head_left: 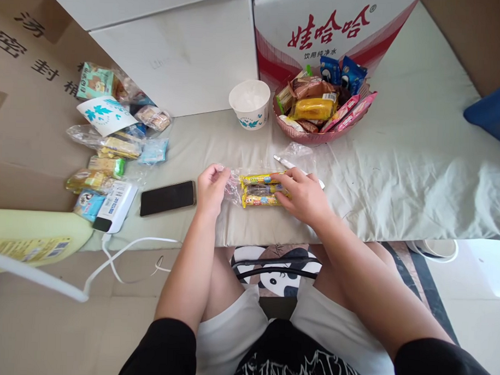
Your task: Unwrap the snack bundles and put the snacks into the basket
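Several yellow-wrapped snack sticks (261, 190) lie side by side in a clear plastic bag (233, 189) on the cloth-covered surface. My left hand (212, 187) is closed on the bag's left end, pinching the crinkled film between thumb and fingers. My right hand (302, 193) rests over the right ends of the sticks, its fingers bent onto them and hiding those ends. Just beyond the right hand lies a white pen-like tool (294, 165), partly covered by that hand.
A pink bowl (305, 136) heaped with packaged snacks and a white paper cup (249, 105) stand behind. To the left are a phone (168, 198), a white power bank (116, 206) with a cable, and a pile of snack packets (120, 144). Boxes (176, 53) line the back.
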The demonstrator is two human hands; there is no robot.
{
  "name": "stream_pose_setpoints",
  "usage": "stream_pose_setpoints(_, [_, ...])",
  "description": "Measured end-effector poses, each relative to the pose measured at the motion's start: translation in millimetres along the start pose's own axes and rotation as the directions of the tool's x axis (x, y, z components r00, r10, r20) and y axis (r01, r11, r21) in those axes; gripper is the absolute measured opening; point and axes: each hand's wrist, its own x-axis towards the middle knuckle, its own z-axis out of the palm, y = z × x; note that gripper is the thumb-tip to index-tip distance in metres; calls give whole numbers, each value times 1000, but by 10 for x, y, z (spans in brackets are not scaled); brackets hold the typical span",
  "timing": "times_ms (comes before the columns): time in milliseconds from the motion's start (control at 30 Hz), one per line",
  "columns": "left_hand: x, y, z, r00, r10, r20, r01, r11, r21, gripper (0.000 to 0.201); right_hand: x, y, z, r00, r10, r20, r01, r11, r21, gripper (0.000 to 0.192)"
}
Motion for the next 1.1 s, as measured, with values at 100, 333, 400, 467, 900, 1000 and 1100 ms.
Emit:
stream_pose_setpoints(100, [-2,70,12,996,-89,-11,88,993,-78,25,-5,8,-10,1000,-18,1,18,1000,-6,26])
stream_pose_setpoints(333, [-15,198,45,988,-137,-74,126,981,-147,22,-103,-78,-232,885,-359,-298,430,875,223,18])
stream_pose_setpoints(400, [-10,200,58,985,-153,-77,141,980,-141,21,-156,-88,-261,900,-425,-95,426,814,395,22])
stream_pose_setpoints(467, [-5,187,66,985,-149,-86,140,985,-104,21,-193,-78,-249,898,-413,151,297,823,484,29])
stream_pose_setpoints(900, [-313,270,-119,923,-187,338,29,905,424,22,-49,-137,19,961,-235,144,224,970,92,64])
stream_pose_setpoints(1000, [-357,279,-28,931,-173,321,94,965,247,20,-37,-179,30,972,-165,165,159,986,50,66])
stream_pose_setpoints(1100, [-360,296,55,909,-296,295,324,944,-53,21,-15,-204,36,984,-119,131,116,993,33,67])
